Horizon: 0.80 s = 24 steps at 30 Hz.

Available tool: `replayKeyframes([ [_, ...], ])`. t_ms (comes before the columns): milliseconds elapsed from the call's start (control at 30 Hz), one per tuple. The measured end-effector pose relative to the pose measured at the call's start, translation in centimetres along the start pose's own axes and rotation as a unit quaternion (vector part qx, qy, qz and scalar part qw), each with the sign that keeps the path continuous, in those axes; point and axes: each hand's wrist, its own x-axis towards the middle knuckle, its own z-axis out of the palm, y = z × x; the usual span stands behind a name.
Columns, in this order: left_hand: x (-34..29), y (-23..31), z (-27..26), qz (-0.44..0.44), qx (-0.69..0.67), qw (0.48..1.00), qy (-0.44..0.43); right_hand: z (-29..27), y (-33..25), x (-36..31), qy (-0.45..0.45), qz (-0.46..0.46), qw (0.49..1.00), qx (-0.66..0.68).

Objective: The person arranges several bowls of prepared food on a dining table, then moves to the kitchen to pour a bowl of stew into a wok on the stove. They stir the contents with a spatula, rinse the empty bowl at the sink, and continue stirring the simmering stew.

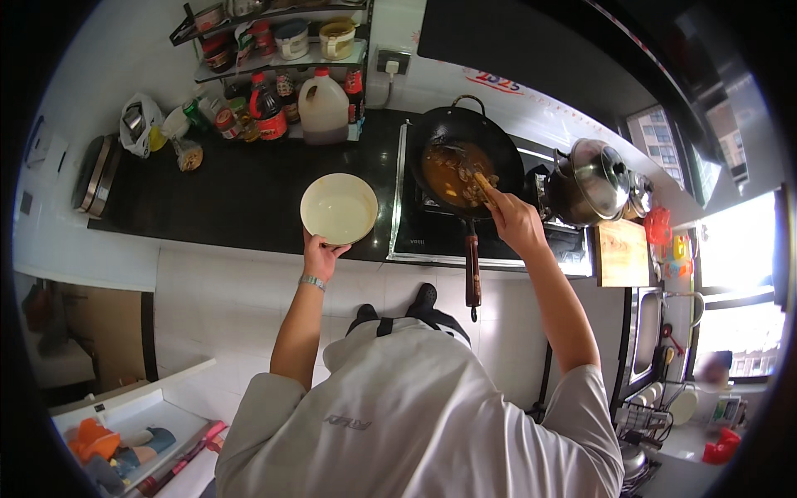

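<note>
My left hand (322,257) is closed on the near rim of a cream-coloured bowl (339,209), holding it at the counter's front edge. No food shows inside the bowl. My right hand (516,222) grips the wooden handle of a spatula (481,181). The spatula's dark end dips into brown sauce with chunks of food (448,176). That food lies in a black wok (501,153) on the stove. Toward me points the wok's long wooden handle (472,270), which neither hand touches.
Bottles and a white jug (324,108) line the back of the black counter (241,195), under a shelf of jars. Right of the wok are a lidded steel pot (591,183) and a wooden cutting board (623,253). A sink (646,332) lies farther right.
</note>
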Motion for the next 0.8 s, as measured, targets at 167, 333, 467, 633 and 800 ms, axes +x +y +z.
replayKeyframes([
  [167,0.6,-0.5,-0.2,-0.002,0.006,1.0,0.006,-4.4,-1.3,-2.6,-0.012,0.015,0.999,0.025],
  [333,0.7,-1.3,-1.9,-0.004,0.102,0.995,-0.015,-9.7,-1.0,-4.9,-0.014,0.075,0.996,0.047],
  [467,0.8,-1.6,-2.6,-0.029,0.1,0.994,-0.027,-14.3,-1.7,-5.7,-0.07,0.109,0.991,0.033],
  [633,0.7,-1.4,-2.4,-0.03,0.104,0.994,0.003,-14.4,-1.8,-5.9,-0.102,0.063,0.993,-0.013],
  [800,-1.9,-0.4,0.2,0.044,0.283,0.954,0.088,-9.2,-0.1,-6.5,-0.04,0.097,0.994,-0.017],
])
